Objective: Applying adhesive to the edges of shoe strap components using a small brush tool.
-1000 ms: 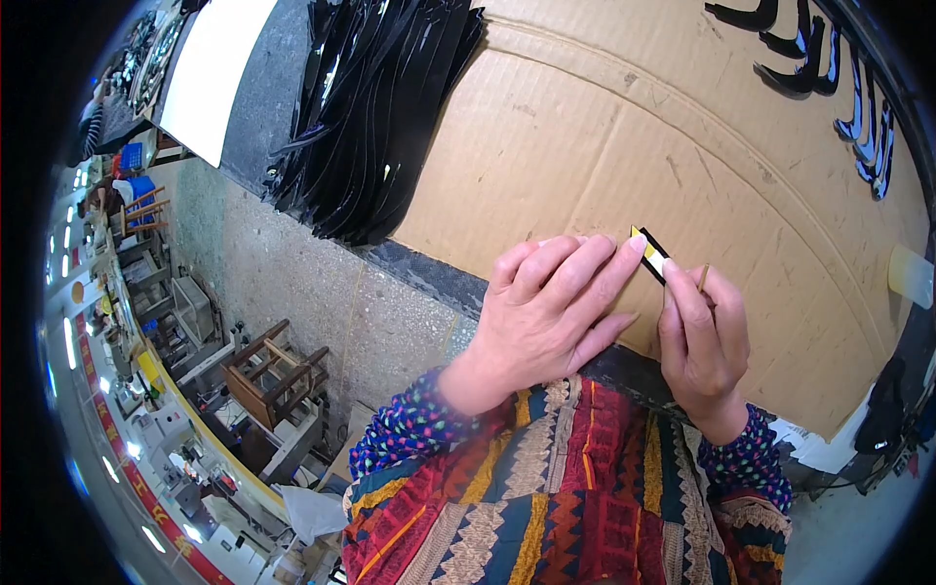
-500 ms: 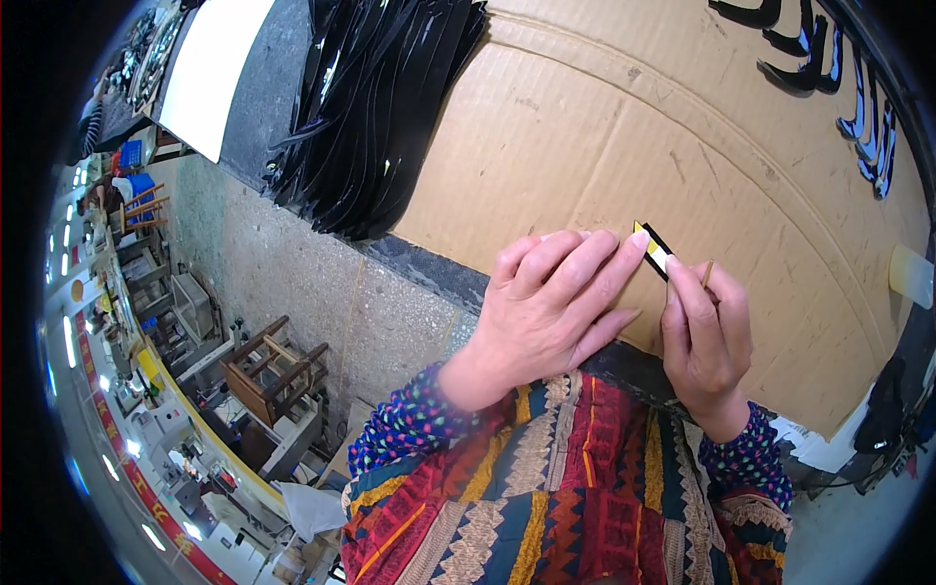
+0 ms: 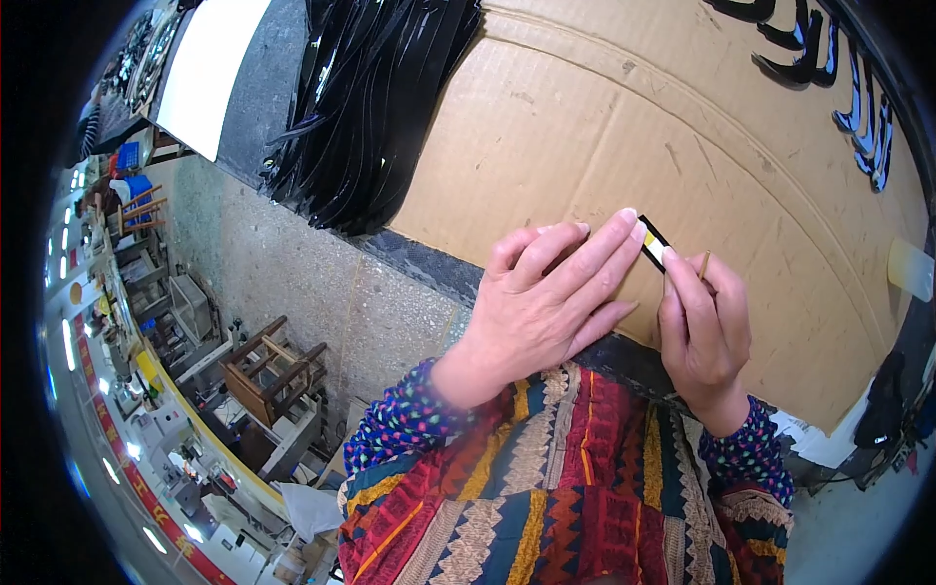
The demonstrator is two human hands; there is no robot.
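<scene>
Head view: fingers of the left hand [image 3: 546,302] lie flat and spread, their tips pressing a small black-and-yellow strip [image 3: 654,244] against the cardboard sheet [image 3: 604,127]. The right hand [image 3: 704,327] pinches the strip's lower end and also grips a thin stick [image 3: 703,265]. Farther up the tabletop lies a pile of black strips [image 3: 375,97], with more black pieces [image 3: 838,68] at the far right.

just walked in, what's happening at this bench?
A person in a patterned top works at a bench covered with a cardboard sheet. The left hand lies spread on the cardboard, its fingertips pinning a small black strip with a yellow patch. The right hand pinches a thin stick right beside that strip. A heap of black strips lies at the bench's far left, more black pieces at the far right.
</scene>
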